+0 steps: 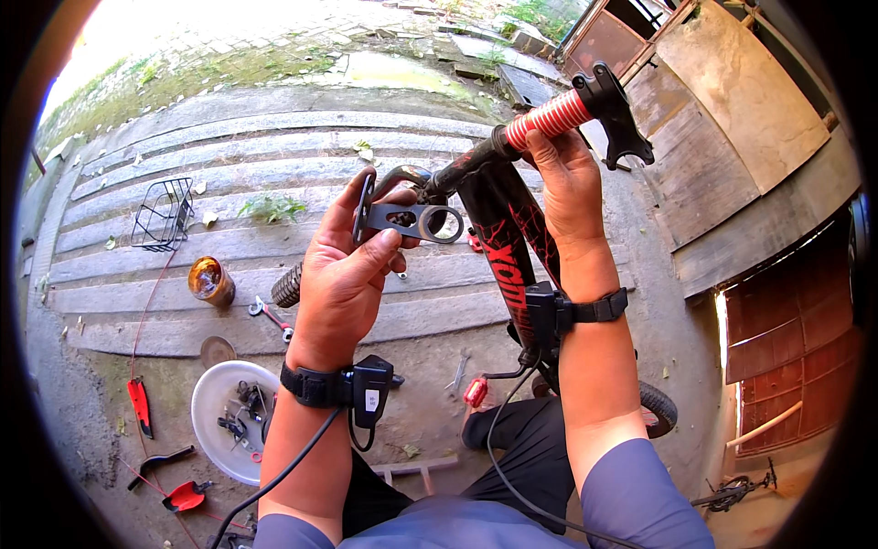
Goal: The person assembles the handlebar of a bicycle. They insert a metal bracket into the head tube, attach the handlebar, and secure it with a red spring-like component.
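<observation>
A flat black metal bracket with a slot and a round ring end is pinched between the thumb and fingers of my left hand. The bracket has an upright flange by my fingertips. My right hand is closed on a red-and-white ribbed tube, partly hiding its underside. A black forked end piece caps that tube. The tube joins the head of a black bicycle frame with red markings, which stands tilted between my legs. Behind the bracket, a dark curved bar is partly covered.
At lower left stands a white basin of small parts, near red-handled tools. A glass jar, an adjustable wrench and a wire basket lie farther out. Cables run from both wrist devices. Wooden boards line the right.
</observation>
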`<state>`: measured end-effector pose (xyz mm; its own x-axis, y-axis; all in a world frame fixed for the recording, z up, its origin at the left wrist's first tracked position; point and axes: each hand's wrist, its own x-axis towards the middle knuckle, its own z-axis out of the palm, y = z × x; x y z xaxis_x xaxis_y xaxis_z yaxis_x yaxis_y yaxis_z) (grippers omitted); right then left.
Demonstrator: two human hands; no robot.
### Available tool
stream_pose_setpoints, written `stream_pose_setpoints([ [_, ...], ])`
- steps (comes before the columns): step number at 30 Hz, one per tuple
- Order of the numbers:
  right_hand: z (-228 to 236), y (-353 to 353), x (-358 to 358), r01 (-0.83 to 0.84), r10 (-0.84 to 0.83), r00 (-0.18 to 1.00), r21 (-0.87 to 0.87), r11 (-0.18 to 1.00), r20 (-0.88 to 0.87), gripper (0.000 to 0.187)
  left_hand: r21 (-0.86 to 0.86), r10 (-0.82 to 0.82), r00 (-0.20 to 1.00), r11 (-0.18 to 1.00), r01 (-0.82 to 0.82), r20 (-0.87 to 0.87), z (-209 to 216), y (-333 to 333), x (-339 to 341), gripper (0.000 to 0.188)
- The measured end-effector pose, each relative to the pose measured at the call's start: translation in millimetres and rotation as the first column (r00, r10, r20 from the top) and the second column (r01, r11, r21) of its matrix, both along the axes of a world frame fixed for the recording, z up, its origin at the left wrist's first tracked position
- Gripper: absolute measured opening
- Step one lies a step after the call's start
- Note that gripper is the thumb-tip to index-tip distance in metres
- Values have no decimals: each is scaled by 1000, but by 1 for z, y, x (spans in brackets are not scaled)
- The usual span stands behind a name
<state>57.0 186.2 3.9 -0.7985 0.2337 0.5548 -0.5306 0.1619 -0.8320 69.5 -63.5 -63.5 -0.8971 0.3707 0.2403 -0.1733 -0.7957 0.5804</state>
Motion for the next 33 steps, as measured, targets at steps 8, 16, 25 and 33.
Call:
stream_pose_setpoints([
  [8, 6, 0, 4, 5, -7, 1000, 46, 999, 28, 25, 19, 1, 1000, 1000, -1, -9, -1, -1, 0, 63],
  [16, 7, 3, 3, 3, -5, 999, 53, 999, 48, 27, 30, 1, 1000, 1000, -1, 8, -1, -1, 0, 63],
  [25, 6, 2, -3, -20, 20, 1000, 50, 999, -9, 24, 29, 7, 1000, 1000, -8, 14, -3, -1, -1, 63],
  [33, 40, 11, 3, 18, -15, 996, 34, 999, -91, 23, 40, 15, 1000, 999, -15, 10, -4, -3, -2, 63],
])
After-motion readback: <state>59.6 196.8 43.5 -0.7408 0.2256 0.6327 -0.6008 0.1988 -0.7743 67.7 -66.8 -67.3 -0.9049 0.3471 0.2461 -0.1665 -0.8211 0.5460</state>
